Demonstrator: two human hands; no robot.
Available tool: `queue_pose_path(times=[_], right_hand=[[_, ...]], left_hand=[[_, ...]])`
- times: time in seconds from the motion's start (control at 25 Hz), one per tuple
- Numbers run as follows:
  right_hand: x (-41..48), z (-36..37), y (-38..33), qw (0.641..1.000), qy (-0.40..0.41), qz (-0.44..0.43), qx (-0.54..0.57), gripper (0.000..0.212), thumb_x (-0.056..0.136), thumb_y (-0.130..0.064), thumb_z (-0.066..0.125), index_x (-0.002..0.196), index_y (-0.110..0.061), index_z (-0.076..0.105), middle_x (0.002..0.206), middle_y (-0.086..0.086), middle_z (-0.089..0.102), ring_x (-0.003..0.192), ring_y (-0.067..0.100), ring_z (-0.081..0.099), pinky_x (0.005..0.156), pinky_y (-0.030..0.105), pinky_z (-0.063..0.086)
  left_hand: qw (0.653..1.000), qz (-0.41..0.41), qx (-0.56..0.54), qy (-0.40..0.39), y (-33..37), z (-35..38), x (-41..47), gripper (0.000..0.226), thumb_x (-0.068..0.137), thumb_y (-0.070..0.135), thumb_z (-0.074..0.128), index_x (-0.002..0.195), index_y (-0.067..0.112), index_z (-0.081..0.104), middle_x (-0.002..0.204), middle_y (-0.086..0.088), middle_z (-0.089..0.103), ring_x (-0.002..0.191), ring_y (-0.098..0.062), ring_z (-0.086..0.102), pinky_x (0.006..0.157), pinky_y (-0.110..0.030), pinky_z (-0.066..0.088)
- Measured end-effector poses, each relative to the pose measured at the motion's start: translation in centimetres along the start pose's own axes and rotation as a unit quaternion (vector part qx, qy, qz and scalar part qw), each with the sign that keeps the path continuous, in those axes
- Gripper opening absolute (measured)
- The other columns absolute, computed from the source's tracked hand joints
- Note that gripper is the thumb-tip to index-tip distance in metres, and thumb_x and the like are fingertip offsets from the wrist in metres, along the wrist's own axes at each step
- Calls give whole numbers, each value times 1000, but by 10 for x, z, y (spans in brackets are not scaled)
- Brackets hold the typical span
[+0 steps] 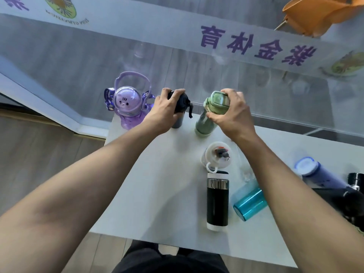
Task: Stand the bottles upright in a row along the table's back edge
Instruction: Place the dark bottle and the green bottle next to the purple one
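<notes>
- left hand (164, 112): fingers closed over the cap of a dark flip-top bottle with a wrist strap (180, 107), which stands upright near the back edge of the white worktop (157, 184).
- right hand (229, 113): fingers wrapped round the lid of a pale green plastic bottle (206, 119), upright or nearly so, just beside the dark one.
- a purple translucent bottle with a domed cartoon lid and carry handle (128, 104) stands at the back left corner, forming the row's first place.
- to do this step well: press each base flat before letting go, keep both bottles level with the purple one, and leave a small gap so that lifting the fingers does not tip a neighbour.
- not yet placed: a white-lidded clear bottle (216, 156), a black and steel flask lying on its side (217, 201), a teal translucent bottle on its side (250, 201) and a blue-lidded bottle on its side (315, 172).
- edges: a glass panel runs close behind the back edge, the left edge is just beside the purple bottle; open room along the back lies to the right of the green bottle.
</notes>
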State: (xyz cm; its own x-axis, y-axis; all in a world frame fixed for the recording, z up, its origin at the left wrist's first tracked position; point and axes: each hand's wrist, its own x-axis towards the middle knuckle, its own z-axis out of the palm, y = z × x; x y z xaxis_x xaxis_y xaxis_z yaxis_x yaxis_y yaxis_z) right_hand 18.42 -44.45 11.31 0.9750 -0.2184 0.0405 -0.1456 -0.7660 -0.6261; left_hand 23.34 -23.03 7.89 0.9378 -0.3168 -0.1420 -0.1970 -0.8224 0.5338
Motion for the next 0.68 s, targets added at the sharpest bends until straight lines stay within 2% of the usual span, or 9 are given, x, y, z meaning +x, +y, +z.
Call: queue_pose_path(times=[0.28, 0.68], right_hand=[[7, -3, -1, 1000, 1, 19, 0, 67, 66, -36, 87, 125, -22, 59, 115, 3, 53, 100, 20, 61, 91, 29, 51], [8, 3, -10, 999, -4, 26, -26, 68, 68, -41, 86, 127, -21, 57, 116, 3, 53, 105, 24, 59, 94, 34, 50]], left_hand=[[1000, 1, 3, 8, -4, -2, -7, 66, 89, 19, 65, 147, 30, 34, 141, -13, 35, 113, -39, 44, 104, -47, 38], [1000, -12, -17, 16, -3, -3, -4, 66, 89, 23, 65, 146, 33, 34, 142, -10, 35, 118, -38, 43, 107, -46, 37]])
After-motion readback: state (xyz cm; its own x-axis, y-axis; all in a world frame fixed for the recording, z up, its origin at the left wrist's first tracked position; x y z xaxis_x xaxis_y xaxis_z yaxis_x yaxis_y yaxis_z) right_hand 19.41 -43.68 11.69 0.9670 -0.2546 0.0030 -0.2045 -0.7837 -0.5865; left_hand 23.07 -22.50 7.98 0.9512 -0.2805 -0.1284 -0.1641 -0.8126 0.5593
